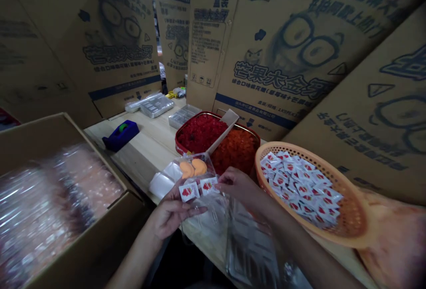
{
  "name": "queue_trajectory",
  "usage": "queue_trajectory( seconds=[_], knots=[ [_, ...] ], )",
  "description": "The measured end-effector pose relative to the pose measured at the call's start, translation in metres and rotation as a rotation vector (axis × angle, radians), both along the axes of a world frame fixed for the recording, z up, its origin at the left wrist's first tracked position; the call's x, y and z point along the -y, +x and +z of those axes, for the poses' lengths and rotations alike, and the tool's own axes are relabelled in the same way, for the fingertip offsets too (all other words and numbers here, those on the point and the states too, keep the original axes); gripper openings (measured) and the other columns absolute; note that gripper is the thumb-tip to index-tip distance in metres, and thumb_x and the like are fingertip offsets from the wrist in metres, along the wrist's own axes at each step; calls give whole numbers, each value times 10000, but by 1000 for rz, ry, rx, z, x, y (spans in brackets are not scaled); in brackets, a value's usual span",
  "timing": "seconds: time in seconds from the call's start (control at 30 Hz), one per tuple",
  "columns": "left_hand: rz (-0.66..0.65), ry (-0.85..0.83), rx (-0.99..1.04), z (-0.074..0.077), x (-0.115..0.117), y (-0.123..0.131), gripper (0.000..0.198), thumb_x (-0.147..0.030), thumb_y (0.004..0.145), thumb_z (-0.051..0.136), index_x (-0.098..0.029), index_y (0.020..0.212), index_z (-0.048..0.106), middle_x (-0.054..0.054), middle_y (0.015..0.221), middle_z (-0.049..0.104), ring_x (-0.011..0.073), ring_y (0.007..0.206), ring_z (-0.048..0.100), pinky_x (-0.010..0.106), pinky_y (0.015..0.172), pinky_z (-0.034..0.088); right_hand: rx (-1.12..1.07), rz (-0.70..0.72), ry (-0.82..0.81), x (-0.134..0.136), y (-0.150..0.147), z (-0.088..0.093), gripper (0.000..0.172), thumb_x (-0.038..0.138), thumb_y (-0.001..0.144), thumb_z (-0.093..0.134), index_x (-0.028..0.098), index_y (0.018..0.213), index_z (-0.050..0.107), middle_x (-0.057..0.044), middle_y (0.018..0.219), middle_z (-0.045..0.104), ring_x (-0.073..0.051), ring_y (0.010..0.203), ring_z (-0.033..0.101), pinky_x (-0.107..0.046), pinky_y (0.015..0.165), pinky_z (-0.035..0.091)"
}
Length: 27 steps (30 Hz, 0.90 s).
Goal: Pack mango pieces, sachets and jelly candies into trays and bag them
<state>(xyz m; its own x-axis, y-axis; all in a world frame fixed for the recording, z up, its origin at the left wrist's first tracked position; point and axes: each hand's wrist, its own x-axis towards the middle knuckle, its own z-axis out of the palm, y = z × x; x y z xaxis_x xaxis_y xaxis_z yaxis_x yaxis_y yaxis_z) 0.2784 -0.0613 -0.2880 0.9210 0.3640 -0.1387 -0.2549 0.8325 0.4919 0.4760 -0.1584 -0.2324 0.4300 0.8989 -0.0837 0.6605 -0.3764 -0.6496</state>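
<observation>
Left hand [173, 213] palm up, fingers loosely curled beneath clear plastic bag [191, 168] of orange slices. Right hand [238, 187] apparently pinching bag's edge, grip partly hidden. Two red-printed white sachets [199, 189] at bag's mouth, between hands. Orange plastic basket [357, 218] of more sachets at 2 o'clock; red tray [216, 115] of red and orange candy at 12 o'clock.

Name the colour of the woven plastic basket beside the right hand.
The oval woven plastic basket is orange; it shows best in the head view.
</observation>
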Motion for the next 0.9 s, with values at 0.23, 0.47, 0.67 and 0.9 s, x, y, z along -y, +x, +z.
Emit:
queue_trajectory(
  seconds=[0.23,0.47,0.67,0.9],
  knots=[
    [104,-43,-10,-11,-16,-15,794,64,665,463,-377,1314,345,13,1260,548,281,1200,443,600,993,277,348,148,144,-91,43,22,148,154,811,460,173,842,603,-34,853,575,-128,786,531,-223,711,388],
    [179,-125,-45,-18,-25,-21,766,68,644,468,-351,1283,409,25,1314,495,296,1235,393,580,990,292,629,461,-147,-209,61,-6,223,92,799,459,170,918,630,-96,1007,566,-188,981,501,-254,774,378],
    [198,-125,-71,-22,-32,-23,728,54,611,496,-325,1233,480,39,1344,459,319,1257,351,573,971,317,663,478,-217,-230,71,-23,198,103,775,513,125,958,588,-129,1058,560,-195,964,517,-254,751,389],
    [172,-115,-98,-15,-36,-17,693,67,586,508,-314,1164,540,33,1334,469,354,1287,284,593,940,339,633,498,-360,-213,95,-24,215,117,717,590,199,915,614,-43,895,650,-165,804,589,-216,620,373]
  ],
)
